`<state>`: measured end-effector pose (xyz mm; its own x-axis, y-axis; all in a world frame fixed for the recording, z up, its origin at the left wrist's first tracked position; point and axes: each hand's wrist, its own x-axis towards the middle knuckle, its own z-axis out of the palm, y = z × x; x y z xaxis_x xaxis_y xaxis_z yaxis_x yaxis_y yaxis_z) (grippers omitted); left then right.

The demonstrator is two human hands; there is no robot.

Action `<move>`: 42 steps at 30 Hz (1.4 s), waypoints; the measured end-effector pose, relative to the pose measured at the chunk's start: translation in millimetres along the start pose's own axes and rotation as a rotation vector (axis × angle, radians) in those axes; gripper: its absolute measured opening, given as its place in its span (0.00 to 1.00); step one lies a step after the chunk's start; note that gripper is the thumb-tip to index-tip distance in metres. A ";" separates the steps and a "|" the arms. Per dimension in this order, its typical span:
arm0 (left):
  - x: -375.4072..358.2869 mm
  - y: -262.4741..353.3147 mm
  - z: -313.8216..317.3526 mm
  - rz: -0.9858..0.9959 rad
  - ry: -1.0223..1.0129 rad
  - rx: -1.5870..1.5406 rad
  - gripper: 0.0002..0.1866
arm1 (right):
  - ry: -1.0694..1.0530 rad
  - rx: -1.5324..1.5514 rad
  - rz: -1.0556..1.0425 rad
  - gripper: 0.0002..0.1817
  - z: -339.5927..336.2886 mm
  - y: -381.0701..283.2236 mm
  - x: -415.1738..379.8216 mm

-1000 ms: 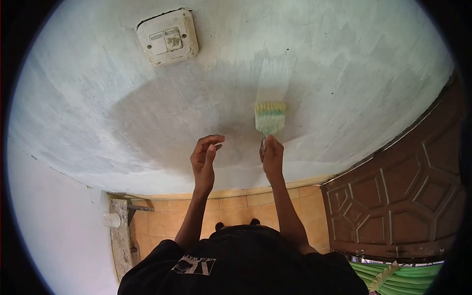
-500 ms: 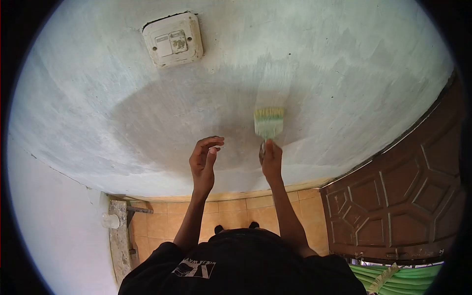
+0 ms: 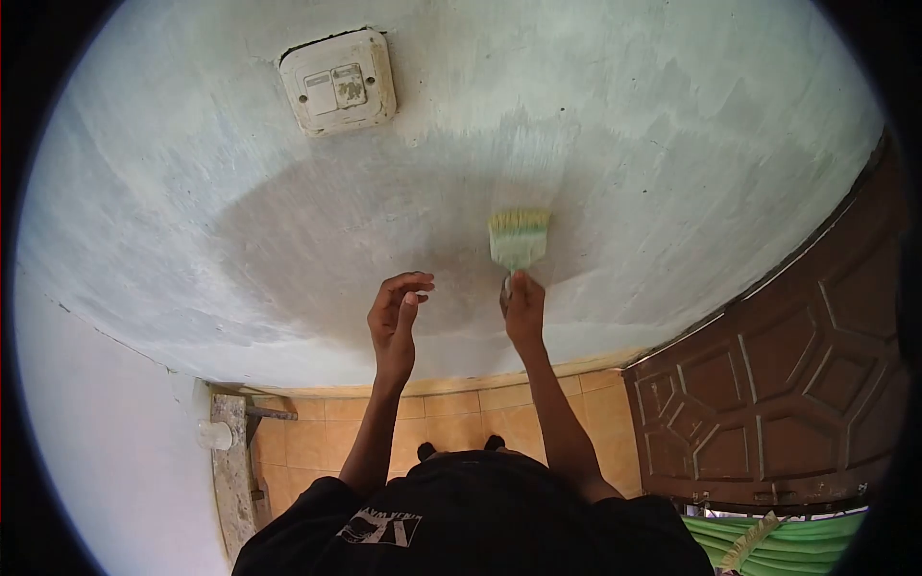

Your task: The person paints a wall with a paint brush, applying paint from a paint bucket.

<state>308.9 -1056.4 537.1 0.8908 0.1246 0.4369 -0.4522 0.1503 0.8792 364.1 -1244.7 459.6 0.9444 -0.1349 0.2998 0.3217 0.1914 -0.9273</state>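
My right hand (image 3: 523,305) is wrapped round the handle of a wide paint brush (image 3: 519,240), whose pale green body and yellowish bristles point up the wall. The bristles are at or close to the pale, patchily coated wall (image 3: 634,182); contact is hard to tell. To the left of the brush, my left hand (image 3: 396,312) is raised in front of the wall with curled fingers, thumb apart from them, and nothing visible in it. A shadow darkens the wall around both hands.
A stained white switch plate (image 3: 338,82) is fixed on the upper wall. At right are a brown panelled door (image 3: 788,413) and green cloth (image 3: 788,542). A worn bench (image 3: 233,470) with a translucent cup (image 3: 217,435) stands lower left, beside orange floor tiles (image 3: 451,416).
My right hand and the brush have shifted slightly left in the view. My left hand keeps nearly the same place and pose.
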 end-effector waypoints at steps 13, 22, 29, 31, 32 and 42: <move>-6.6 4.8 3.5 -0.010 -0.013 -0.013 0.14 | -0.046 0.057 0.008 0.22 39.4 -138.0 30.1; -14.5 -0.1 -6.0 -0.049 -0.012 -0.019 0.13 | 0.002 0.078 0.200 0.25 11.2 -16.1 -41.7; -17.5 2.0 -5.1 -0.036 -0.022 -0.004 0.13 | -0.036 0.009 -0.050 0.24 40.3 -109.5 25.3; -17.8 1.5 -5.1 -0.036 -0.019 -0.011 0.13 | -0.048 -0.023 -0.087 0.24 43.6 -110.6 34.2; -18.2 1.1 -4.9 -0.041 -0.017 -0.014 0.13 | -0.034 -0.014 -0.051 0.24 41.8 -105.0 30.8; -15.3 -0.3 -9.0 -0.054 -0.009 -0.024 0.13 | 0.096 0.048 0.095 0.24 25.9 -69.8 -18.8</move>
<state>295.1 -1049.6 528.5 0.9142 0.1068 0.3909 -0.4044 0.1796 0.8968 325.7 -1230.4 524.5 0.9607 -0.2058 0.1863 0.2363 0.2542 -0.9378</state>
